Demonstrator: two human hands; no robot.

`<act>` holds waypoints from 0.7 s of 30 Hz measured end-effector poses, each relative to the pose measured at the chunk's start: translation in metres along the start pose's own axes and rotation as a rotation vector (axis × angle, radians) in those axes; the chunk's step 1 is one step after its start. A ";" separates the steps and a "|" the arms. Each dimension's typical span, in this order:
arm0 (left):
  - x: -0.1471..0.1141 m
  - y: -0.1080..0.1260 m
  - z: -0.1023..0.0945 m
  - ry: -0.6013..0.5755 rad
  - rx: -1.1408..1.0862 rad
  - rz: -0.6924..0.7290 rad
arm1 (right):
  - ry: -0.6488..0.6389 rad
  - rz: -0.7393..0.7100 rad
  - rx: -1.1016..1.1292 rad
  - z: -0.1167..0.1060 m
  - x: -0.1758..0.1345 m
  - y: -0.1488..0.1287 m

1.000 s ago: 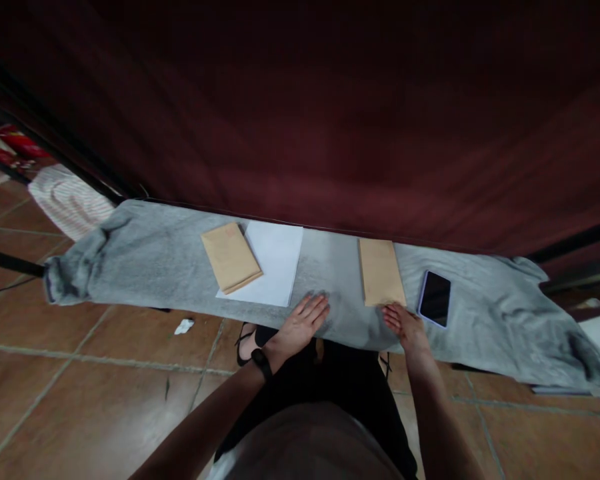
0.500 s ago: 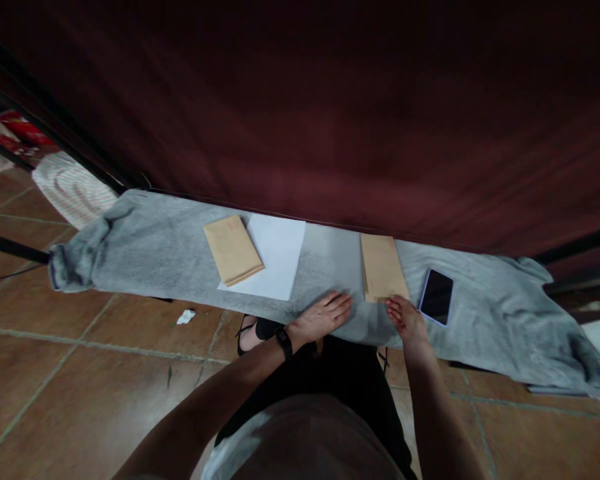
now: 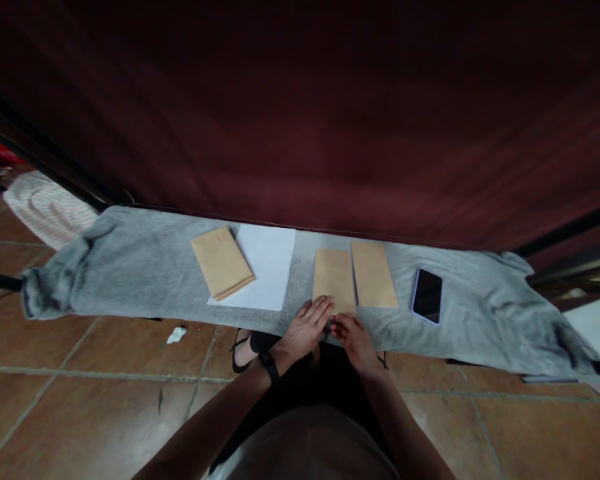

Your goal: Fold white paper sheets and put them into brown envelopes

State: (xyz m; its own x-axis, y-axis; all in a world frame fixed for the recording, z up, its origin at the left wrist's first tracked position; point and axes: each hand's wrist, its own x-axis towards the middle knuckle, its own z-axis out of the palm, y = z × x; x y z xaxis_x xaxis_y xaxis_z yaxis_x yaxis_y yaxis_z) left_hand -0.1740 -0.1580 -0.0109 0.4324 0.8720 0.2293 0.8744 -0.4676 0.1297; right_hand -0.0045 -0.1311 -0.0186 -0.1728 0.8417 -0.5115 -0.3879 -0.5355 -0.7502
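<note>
A brown paper envelope (image 3: 333,275) lies in front of me on the grey cloth (image 3: 145,267). My left hand (image 3: 307,327) rests on its lower left part with the fingers stretched out flat. At its near edge, the curled fingers of my right hand (image 3: 354,340) pinch the paper. Just to the right sits a second brown envelope (image 3: 373,275). On the left, a thicker pile of brown envelopes (image 3: 223,263) partly covers some white paper sheets (image 3: 276,267).
A phone (image 3: 427,297) lies to the right of the envelopes. Behind the narrow cloth-covered surface hangs a dark red curtain (image 3: 300,167). On the tiled floor (image 3: 130,400) there is a crumpled white scrap (image 3: 177,335). Striped fabric (image 3: 50,210) hangs at far left.
One envelope has come off the right-hand pile to a spot in front of me, drawn leftward by my right hand. My left hand has moved onto it. The view has shifted slightly.
</note>
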 end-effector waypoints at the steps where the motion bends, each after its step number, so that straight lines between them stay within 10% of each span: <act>1: -0.002 -0.001 0.001 -0.010 0.025 -0.001 | -0.007 0.020 -0.017 0.002 -0.001 0.001; 9: -0.005 -0.007 0.013 -0.039 0.157 0.006 | -0.195 0.161 -0.267 -0.017 -0.007 -0.012; 16: -0.006 -0.016 0.018 0.053 0.014 0.015 | -0.101 -0.695 -0.986 -0.019 0.028 -0.024; 21: -0.006 -0.018 0.013 0.082 -0.045 0.066 | -0.167 -0.903 -1.476 -0.011 0.055 -0.012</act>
State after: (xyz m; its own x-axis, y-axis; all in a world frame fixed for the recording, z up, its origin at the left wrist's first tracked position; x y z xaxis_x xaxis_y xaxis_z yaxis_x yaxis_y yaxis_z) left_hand -0.1899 -0.1528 -0.0273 0.4675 0.8252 0.3170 0.8330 -0.5313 0.1547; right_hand 0.0005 -0.0791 -0.0426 -0.5063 0.8330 0.2233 0.6611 0.5412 -0.5197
